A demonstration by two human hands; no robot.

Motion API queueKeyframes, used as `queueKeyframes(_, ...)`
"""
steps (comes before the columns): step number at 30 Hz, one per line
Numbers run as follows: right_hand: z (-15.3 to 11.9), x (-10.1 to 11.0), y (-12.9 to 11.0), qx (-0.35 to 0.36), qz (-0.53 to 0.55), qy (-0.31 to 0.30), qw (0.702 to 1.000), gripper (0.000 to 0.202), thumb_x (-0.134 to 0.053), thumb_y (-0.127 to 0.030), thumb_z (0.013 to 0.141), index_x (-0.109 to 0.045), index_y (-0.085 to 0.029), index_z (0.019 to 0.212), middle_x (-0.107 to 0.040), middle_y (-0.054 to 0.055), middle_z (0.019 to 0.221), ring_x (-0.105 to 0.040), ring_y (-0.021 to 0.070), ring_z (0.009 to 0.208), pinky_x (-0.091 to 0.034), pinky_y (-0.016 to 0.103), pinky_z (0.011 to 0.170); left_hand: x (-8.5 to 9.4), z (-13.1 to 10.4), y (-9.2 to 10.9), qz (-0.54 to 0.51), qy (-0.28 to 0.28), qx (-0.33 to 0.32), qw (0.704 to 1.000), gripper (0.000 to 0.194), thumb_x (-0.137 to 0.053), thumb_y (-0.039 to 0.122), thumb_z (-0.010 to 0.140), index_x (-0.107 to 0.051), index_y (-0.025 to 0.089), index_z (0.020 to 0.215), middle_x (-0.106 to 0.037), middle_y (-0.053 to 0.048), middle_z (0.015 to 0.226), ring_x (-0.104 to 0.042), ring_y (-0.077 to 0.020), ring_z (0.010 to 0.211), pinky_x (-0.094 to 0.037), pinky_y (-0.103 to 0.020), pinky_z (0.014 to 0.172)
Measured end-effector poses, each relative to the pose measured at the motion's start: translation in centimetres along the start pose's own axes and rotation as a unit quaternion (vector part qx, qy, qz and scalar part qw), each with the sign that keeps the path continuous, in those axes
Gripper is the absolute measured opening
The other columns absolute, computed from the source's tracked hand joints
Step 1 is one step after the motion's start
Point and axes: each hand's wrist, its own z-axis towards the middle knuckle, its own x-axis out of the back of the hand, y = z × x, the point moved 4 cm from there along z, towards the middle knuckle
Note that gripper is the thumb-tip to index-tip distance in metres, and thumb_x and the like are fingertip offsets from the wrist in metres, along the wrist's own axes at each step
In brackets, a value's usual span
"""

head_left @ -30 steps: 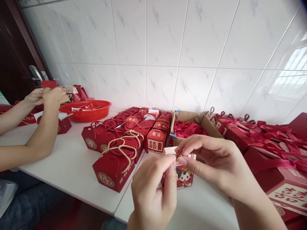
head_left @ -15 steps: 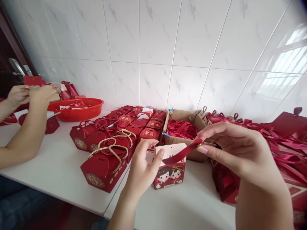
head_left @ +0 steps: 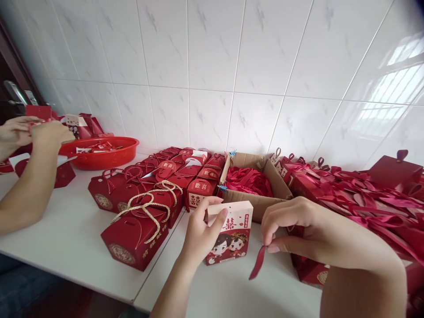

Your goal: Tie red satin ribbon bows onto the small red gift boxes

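Observation:
My left hand [head_left: 207, 232] grips the top left edge of a small red and cream gift box [head_left: 233, 238], printed with two cartoon figures and a red character. The box stands upright on the white table. To its right, my right hand [head_left: 285, 229] pinches one end of a dark red ribbon [head_left: 258, 264] between thumb and fingers. The ribbon's other end hangs down, apart from the box. Behind the box is an open cardboard box [head_left: 270, 204] with a tangle of red ribbons [head_left: 248, 180] inside.
Rows of red gift boxes [head_left: 137, 238], some with rope handles, stand left of centre. A red basin [head_left: 115, 161] holds small packets. At far left are a co-worker's hands [head_left: 49, 131]. Many ribboned bags [head_left: 344, 194] crowd the right side. A tiled wall [head_left: 212, 53] rises behind.
My right hand has moved down, and the ribbon that stretched in front of the gift box now hangs beside it. My left hand still holds the box, which is turned slightly.

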Motion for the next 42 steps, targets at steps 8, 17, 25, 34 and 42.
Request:
queueKeyframes(8,0.4,-1.6,2.2,-0.111,0.056,-0.143,0.982,0.01,-0.061,-0.013,0.081,-0.069,-0.019,0.081,-0.072,0.001,0.077,-0.066,0.0127,0.07,-0.049,0.021,0.063,0.0,0.0,0.6,0.008,-0.024,-0.02,0.999,0.021,-0.057,0.039,0.086,-0.064,0.02,0.092,-0.07,-0.004,0.09,-0.066,-0.0192,0.083,-0.052,-0.028,0.075)
queueKeyframes(17,4.0,-4.7,4.9,-0.123,0.097,-0.241,0.958,0.007,-0.07,-0.012,0.071,-0.068,-0.016,0.066,-0.065,-0.004,0.062,-0.06,0.0097,0.061,-0.047,0.019,0.061,-0.2,0.2,1.0,0.037,-0.012,-0.05,0.998,0.017,-0.057,0.035,0.086,-0.063,0.019,0.091,-0.07,-0.004,0.09,-0.066,-0.0191,0.085,-0.052,-0.028,0.079)
queueKeyframes(25,4.0,-4.9,6.6,-0.118,0.114,-0.261,0.951,0.007,-0.072,-0.021,0.072,-0.07,-0.015,0.074,-0.065,-0.002,0.068,-0.061,0.0111,0.066,-0.046,0.02,0.064,0.0,0.1,0.4,0.065,-0.078,-0.09,0.991,0.023,-0.056,0.029,0.088,-0.06,0.023,0.109,-0.068,-0.006,0.112,-0.065,-0.021,0.101,-0.051,-0.03,0.085)
queueKeyframes(34,3.2,-3.9,6.7,-0.099,0.181,-0.259,0.943,0.014,-0.074,-0.026,0.072,-0.07,-0.014,0.078,-0.067,0.001,0.071,-0.061,0.0115,0.067,-0.047,0.021,0.066,-0.3,0.4,-0.3,0.082,-0.081,-0.151,0.982,0.029,-0.041,0.009,0.087,-0.064,0.02,0.1,-0.071,-0.006,0.102,-0.067,-0.0189,0.096,-0.052,-0.028,0.083)
queueKeyframes(42,2.0,-0.9,6.9,-0.114,0.162,-0.124,0.972,0.012,-0.071,-0.023,0.076,-0.069,-0.012,0.082,-0.067,0.003,0.076,-0.061,0.0134,0.069,-0.047,0.024,0.067,-0.4,0.3,-0.4,0.139,-0.092,-0.176,0.97,0.024,-0.04,0.006,0.086,-0.058,0.02,0.094,-0.068,-0.001,0.089,-0.064,-0.0142,0.083,-0.048,-0.023,0.075)
